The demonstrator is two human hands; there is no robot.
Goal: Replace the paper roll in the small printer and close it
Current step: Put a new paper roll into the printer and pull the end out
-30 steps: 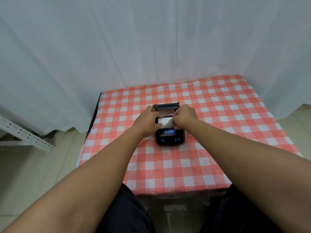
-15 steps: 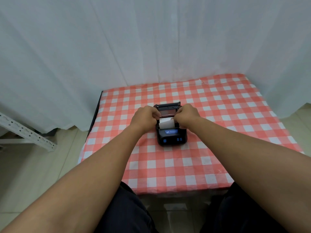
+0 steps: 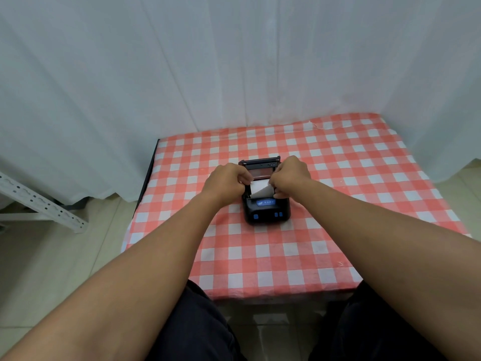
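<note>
1. Black small printer (image 3: 266,213) sits mid-tablecloth (image 3: 338,178), nearer the far edge, lid (image 3: 260,164) raised; its blue label is unreadable
2. White paper roll (image 3: 259,189) lies in its open bay
3. Left hand (image 3: 226,182) and right hand (image 3: 291,177) pinch the paper's sides

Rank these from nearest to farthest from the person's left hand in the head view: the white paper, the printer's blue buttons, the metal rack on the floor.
From the left hand:
1. White paper: at the fingertips, in the open printer, just right of the hand.
2. Blue buttons: on the printer's near face, right of the hand and closer to the person.
3. Metal rack: on the floor, far left, off the table.
</note>
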